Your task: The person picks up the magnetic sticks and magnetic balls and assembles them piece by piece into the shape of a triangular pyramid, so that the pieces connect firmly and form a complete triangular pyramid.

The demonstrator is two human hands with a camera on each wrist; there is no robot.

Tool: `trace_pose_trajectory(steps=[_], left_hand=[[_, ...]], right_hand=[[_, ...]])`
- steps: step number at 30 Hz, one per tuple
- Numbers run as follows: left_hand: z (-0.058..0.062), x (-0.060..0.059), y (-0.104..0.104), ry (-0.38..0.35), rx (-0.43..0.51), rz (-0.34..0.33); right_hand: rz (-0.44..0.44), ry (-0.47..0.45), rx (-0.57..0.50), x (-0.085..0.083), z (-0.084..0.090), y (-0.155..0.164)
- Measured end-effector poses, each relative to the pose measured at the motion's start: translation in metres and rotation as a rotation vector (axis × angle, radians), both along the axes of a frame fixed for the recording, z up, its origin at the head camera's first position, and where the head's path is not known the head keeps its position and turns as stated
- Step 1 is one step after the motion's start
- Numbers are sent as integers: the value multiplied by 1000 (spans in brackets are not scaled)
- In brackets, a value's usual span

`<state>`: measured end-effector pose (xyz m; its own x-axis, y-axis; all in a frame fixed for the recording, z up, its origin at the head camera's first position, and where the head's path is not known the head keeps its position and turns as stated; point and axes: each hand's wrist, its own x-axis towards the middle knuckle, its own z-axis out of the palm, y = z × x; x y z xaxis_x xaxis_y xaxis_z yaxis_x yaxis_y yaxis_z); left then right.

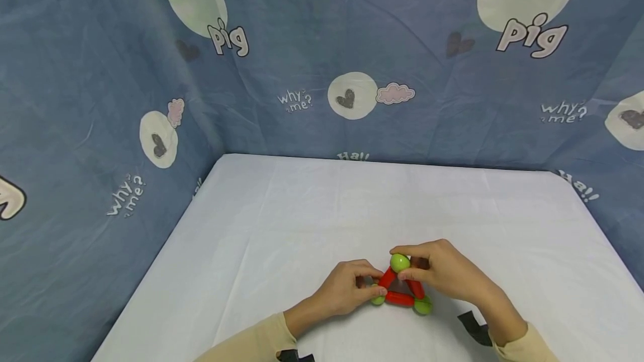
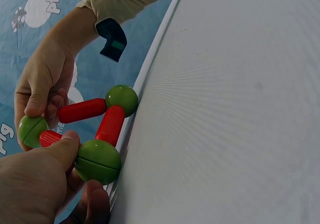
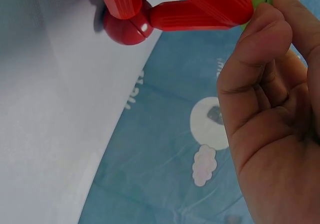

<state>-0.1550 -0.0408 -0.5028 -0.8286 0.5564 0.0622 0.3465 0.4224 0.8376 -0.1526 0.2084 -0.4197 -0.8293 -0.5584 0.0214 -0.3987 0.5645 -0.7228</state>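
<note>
A triangle of red rods (image 1: 399, 299) and green balls lies between the two hands over the white table. My left hand (image 1: 347, 289) pinches the left green ball (image 2: 98, 161) where a red rod meets it. The top green ball (image 1: 399, 262) is between the thumb and fingers of my right hand (image 1: 448, 270). A third green ball (image 1: 422, 305) at the lower right has no hand on it. In the right wrist view, a red ball (image 3: 127, 29) with red rods (image 3: 195, 16) shows beside my right hand. Whether every rod end is joined to the top ball I cannot tell.
The white table (image 1: 302, 211) spreads around the hands. Behind it and at the left hangs a blue printed cloth (image 1: 282, 43). Black straps (image 1: 475, 328) hang at the wrists.
</note>
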Motion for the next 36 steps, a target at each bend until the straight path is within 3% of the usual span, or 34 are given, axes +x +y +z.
trace_pose_trajectory(steps=[21,29,36], left_hand=[[2,1,0,-4,9,-3],[1,0,1,9,22,0],[1,1,2,-4,17,4]], right_hand=[[17,18,-5,4,2,-2],[-106,86,80,13,0,9],[-159,3,147,26,-9,23]])
